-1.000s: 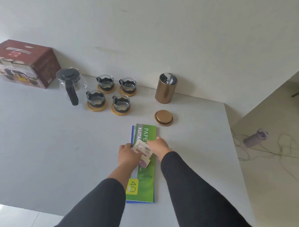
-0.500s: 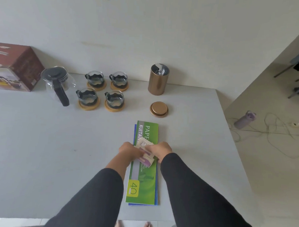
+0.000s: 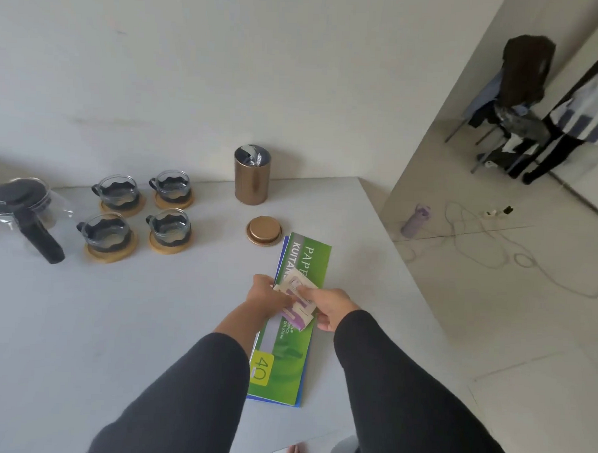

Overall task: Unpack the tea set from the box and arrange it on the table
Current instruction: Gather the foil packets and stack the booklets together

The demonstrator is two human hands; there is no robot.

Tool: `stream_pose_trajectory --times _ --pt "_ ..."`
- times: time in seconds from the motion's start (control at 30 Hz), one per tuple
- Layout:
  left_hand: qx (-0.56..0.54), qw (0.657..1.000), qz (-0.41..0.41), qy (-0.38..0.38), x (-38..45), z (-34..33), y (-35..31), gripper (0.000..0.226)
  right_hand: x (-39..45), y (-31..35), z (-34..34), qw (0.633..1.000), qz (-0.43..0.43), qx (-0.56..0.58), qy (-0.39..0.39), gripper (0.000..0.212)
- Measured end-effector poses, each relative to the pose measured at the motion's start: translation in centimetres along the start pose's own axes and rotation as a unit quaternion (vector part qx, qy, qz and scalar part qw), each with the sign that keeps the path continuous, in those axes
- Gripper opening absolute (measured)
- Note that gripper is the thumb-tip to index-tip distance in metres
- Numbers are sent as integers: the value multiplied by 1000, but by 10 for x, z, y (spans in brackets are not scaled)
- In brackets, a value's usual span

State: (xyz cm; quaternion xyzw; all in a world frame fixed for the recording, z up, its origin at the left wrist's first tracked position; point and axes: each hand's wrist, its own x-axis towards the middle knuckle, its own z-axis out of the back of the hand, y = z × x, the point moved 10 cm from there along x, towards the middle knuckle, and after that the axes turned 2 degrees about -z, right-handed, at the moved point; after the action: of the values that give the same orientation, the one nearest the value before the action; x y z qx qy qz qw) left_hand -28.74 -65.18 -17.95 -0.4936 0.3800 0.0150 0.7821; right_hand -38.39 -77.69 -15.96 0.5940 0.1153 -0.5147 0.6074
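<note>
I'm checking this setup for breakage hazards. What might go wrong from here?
The copper tin stands open, its lid lying apart on the table; a knock could spill what is inside. Both hands, left hand and right hand, hold a small packet, so neither is free for a catch. The glass teapot handle juts toward the near side, where a sleeve might snag it.

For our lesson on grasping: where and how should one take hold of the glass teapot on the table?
Grip the teapot by its black handle, coming from the near side. The handle juts out toward the table's front edge, free of the nearest cup, and spares the smooth glass body.
</note>
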Motion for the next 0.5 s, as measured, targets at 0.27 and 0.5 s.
stream_pose_trajectory --times 0.27,0.5 --pt "-56 997 -16 -50 25 -47 -57 50 39 50 54 996 44 -13 -73 36" --pt "-74 988 -8 -138 85 -41 -112 48 104 131 66 992 90 -54 -71 32"
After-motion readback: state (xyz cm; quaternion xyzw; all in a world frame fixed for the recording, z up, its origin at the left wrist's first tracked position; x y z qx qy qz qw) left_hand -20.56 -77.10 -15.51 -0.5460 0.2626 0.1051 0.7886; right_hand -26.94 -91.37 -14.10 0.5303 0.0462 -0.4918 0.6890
